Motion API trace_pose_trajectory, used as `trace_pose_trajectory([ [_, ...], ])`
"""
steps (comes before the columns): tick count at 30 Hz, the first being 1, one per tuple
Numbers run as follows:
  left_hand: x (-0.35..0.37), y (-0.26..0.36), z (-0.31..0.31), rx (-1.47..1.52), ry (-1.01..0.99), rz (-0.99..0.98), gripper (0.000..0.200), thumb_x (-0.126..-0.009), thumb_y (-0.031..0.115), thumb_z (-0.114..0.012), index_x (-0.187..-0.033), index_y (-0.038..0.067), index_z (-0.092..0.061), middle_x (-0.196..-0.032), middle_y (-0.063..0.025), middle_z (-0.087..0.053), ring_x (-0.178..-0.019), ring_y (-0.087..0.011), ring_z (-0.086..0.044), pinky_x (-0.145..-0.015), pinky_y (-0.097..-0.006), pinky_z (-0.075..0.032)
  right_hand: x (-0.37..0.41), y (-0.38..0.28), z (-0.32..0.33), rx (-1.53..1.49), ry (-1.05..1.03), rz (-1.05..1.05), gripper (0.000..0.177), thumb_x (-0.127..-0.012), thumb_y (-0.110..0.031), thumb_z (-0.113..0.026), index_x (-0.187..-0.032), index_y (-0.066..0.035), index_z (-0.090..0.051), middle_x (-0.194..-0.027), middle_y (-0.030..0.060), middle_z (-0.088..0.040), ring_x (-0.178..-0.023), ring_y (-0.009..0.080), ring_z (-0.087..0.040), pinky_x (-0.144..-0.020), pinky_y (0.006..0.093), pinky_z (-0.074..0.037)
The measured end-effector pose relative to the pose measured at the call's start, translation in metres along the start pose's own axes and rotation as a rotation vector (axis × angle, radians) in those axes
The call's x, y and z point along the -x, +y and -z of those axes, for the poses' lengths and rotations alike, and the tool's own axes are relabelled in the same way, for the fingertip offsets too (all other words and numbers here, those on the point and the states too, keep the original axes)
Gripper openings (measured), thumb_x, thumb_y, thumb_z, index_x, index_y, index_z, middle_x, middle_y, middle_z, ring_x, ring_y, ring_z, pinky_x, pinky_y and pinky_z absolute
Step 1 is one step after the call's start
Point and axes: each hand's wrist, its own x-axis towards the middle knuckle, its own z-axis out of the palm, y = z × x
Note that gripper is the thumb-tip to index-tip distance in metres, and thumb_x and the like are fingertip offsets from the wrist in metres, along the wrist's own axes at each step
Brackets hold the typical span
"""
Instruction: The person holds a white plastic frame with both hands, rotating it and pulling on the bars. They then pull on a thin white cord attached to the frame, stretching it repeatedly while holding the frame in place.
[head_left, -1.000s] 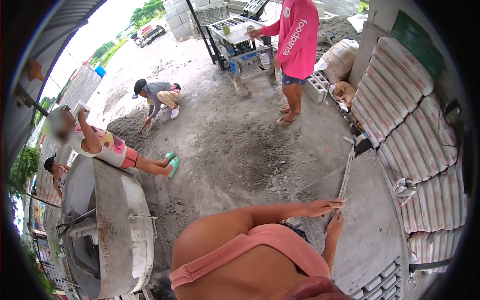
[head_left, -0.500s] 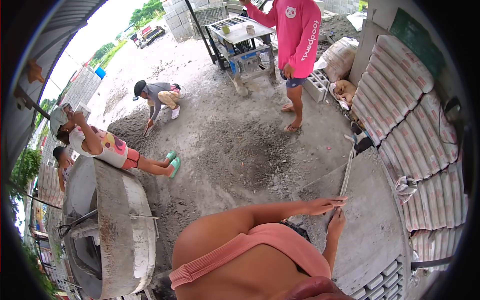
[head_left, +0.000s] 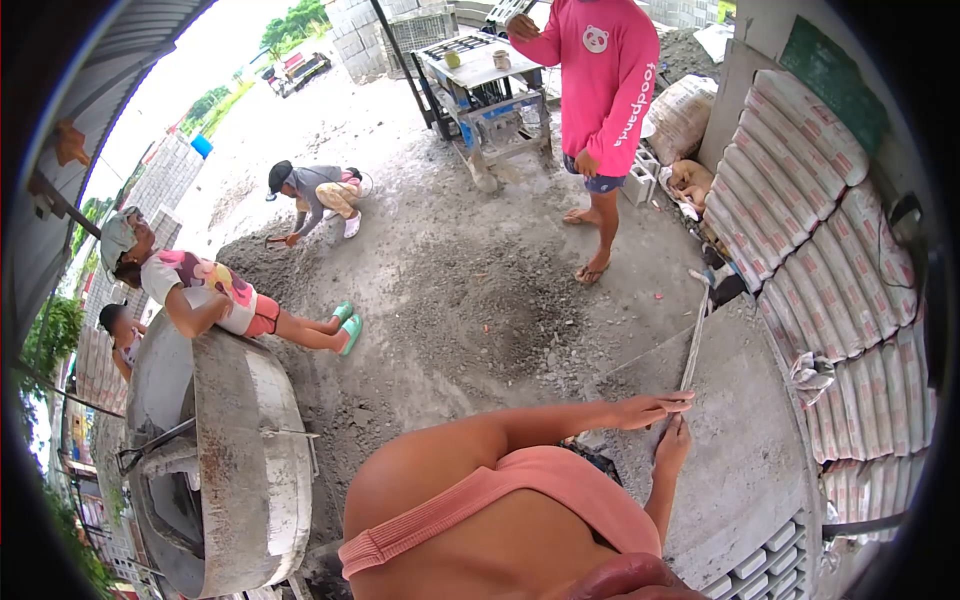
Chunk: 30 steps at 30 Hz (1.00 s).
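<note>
Cut off: head of the person in pink shirt point(head_left: 600, 80) (top edge); base of the mixer drum point(head_left: 240, 450) (bottom edge). Hidden: lower end of the lath point(head_left: 690, 350), behind the right hand point(head_left: 672, 448). Too small to tell: grip of the left hand point(head_left: 650, 410).

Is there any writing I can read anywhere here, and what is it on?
"foodpanda": along the sleeve of the standing person's pink shirt, printed sideways.
On the stacked sacks: no print legible.
On the long bar: no markings legible.
</note>
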Motion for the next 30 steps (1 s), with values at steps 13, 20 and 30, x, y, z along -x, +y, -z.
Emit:
trace_pose_trajectory([
  [13, 0.000, 0.010, 0.001, 0.045, -0.002, 0.055, 0.049, -0.089, 0.006, -0.030, -0.137, 0.012, -0.036, -0.150, 0.0019, -0.015, -0.131, -0.0171, -0.029, -0.082, -0.0277, -0.045, 0.002, -0.005, 0.000, 0.017, 0.035, 0.038, 0.036, -0.095, -0.024, -0.039, -0.092, 0.006, -0.058, -0.057, 0.0027, -0.045, -0.050, 0.0097, -0.037, -0.047, 0.0306, -0.030],
  [20, -0.002, 0.002, -0.001, 0.087, 0.010, 0.059, 0.053, -0.085, 0.000, -0.029, -0.136, 0.011, -0.037, -0.149, 0.0002, -0.017, -0.128, -0.0164, -0.033, -0.066, -0.0234, -0.048, -0.003, 0.005, 0.003, 0.000, -0.010, -0.014, 0.036, -0.095, -0.024, -0.039, -0.091, 0.006, -0.057, -0.058, 0.0033, -0.045, -0.051, 0.0104, -0.038, -0.048, 0.0311, -0.031],
  [30, -0.002, 0.008, -0.001, 0.081, 0.012, 0.084, 0.047, -0.090, 0.007, -0.029, -0.136, 0.011, -0.038, -0.149, 0.0036, -0.017, -0.128, -0.0148, -0.034, -0.072, -0.0240, -0.048, -0.003, 0.005, 0.003, -0.004, -0.001, 0.006, 0.035, -0.095, -0.024, -0.039, -0.085, 0.005, -0.056, -0.059, 0.0032, -0.045, -0.053, 0.0107, -0.037, -0.050, 0.0303, -0.032],
])
